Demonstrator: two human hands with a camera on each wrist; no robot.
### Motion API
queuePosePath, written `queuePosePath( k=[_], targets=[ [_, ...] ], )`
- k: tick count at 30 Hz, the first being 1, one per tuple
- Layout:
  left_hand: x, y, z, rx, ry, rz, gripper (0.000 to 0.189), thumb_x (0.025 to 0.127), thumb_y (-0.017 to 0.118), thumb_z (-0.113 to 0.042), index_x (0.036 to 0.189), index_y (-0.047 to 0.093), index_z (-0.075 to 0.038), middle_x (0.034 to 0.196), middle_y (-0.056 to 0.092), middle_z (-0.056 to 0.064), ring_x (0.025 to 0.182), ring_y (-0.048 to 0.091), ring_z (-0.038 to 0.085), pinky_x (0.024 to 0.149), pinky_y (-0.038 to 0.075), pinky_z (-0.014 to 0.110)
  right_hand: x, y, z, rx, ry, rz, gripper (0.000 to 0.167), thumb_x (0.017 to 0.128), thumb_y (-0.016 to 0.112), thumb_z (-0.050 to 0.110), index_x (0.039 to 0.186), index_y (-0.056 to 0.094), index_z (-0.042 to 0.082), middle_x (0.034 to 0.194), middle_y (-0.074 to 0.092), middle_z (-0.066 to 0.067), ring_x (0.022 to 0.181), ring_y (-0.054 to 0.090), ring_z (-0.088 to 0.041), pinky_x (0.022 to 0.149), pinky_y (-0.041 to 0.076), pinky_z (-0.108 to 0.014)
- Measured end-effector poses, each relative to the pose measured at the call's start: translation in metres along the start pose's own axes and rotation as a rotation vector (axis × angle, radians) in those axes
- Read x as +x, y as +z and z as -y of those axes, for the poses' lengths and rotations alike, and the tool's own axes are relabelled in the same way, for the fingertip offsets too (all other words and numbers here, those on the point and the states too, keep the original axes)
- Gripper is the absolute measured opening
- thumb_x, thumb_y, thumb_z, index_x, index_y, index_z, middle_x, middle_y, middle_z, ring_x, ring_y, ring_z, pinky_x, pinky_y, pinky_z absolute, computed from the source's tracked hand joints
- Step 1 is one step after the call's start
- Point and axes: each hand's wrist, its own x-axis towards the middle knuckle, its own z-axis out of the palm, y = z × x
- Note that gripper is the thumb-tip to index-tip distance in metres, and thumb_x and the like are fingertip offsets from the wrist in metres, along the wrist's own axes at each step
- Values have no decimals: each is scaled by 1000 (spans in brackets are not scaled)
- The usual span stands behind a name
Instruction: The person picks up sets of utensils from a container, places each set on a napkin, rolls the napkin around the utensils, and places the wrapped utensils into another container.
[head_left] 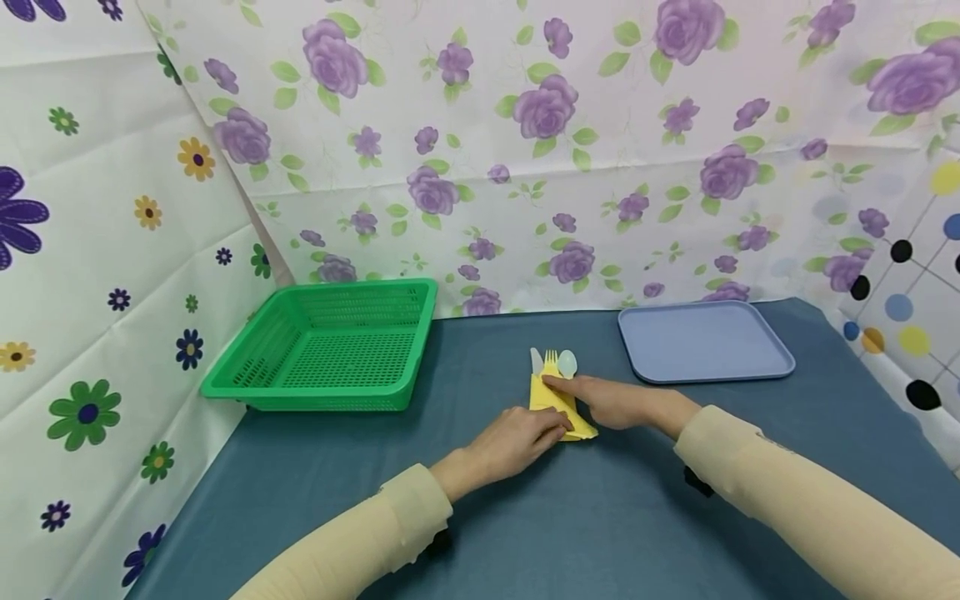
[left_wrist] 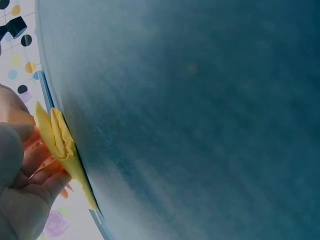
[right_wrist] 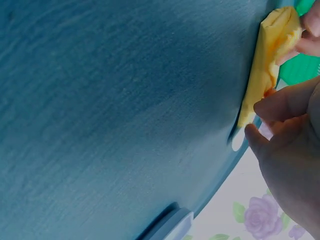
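A yellow napkin [head_left: 547, 400] is folded into a pointed wrap on the table. Out of its far end stick a pale knife [head_left: 536, 360], a yellow fork [head_left: 551, 357] and a whitish spoon [head_left: 567, 364]. My left hand [head_left: 513, 442] has its bent fingers on the near part of the fold, and the left wrist view shows its thumb at the napkin's edge. From the other side, my right hand [head_left: 611, 402] holds the wrap close below the cutlery heads, forefinger across the top. The cutlery handles are hidden inside the napkin.
A green perforated basket [head_left: 315, 400] stands at the back left of the blue-covered table [head_left: 495, 533]. At the back right lies a blue-grey tray [head_left: 705, 342]. Flowered sheets [head_left: 480, 133] hang behind and along the left side.
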Motion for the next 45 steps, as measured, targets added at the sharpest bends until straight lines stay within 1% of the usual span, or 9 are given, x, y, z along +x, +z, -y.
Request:
queuePosePath(
  k=[6,9,13,18,22,28,35,38,45],
  targets=[
    [0,-1,2,37,30,5,21,107,61,-14,121,76,-16,117,75,-5,97,71,5,87,53,14,-1,1,1,-69,-12,-89,76,96,33,-23,165,28,8,166,33,-19,153,29,-42,121,28,-59],
    [-1,-1,3,55,33,8,22,106,64,-14,123,77,-16,122,74,-4,102,72,8,91,54,17,1,3,0,-61,-49,-77,73,99,36,-21,165,28,8,169,27,-18,155,24,-41,123,25,-59],
    [-1,-1,2,77,40,6,22,105,65,-17,125,76,-18,124,73,-5,102,72,9,90,54,18,4,7,-1,-63,-86,-44,60,111,46,1,166,24,5,171,22,-18,157,19,-40,124,21,-60],
    [-1,-1,2,96,51,7,22,105,65,-17,124,76,-18,123,74,-5,101,72,9,89,55,19,5,11,-1,-164,-112,-75,66,111,54,23,165,23,0,170,24,-20,156,20,-40,125,16,-59],
    [0,-1,1,106,59,10,21,105,65,-16,124,76,-17,120,74,-5,100,72,8,89,55,18,4,13,2,-262,-114,-89,65,110,55,19,163,24,-4,169,26,-21,155,25,-38,126,18,-57],
    [0,0,1,90,55,12,22,106,64,-15,125,75,-17,122,74,-4,104,72,8,91,55,18,6,12,7,-294,-97,-83,59,112,49,12,162,25,-5,167,28,-23,154,28,-39,124,21,-59],
    [0,-3,5,62,57,52,26,108,61,-19,130,74,-18,139,67,0,125,64,11,103,52,26,7,12,-5,-153,-135,-84,53,112,45,8,161,29,-7,168,24,-26,155,22,-43,123,19,-64],
    [0,-3,7,57,57,71,27,108,60,-20,131,74,-19,143,65,1,132,60,12,107,50,28,3,12,-8,-100,-123,-129,51,111,42,1,160,32,-5,167,27,-25,153,27,-44,121,26,-62],
    [1,-4,9,55,64,60,25,106,64,-20,129,75,-19,140,67,0,128,63,11,103,52,27,-9,13,-3,-152,-87,-248,42,107,46,-3,148,51,-4,150,51,-20,138,51,-38,109,47,-53]
  ],
)
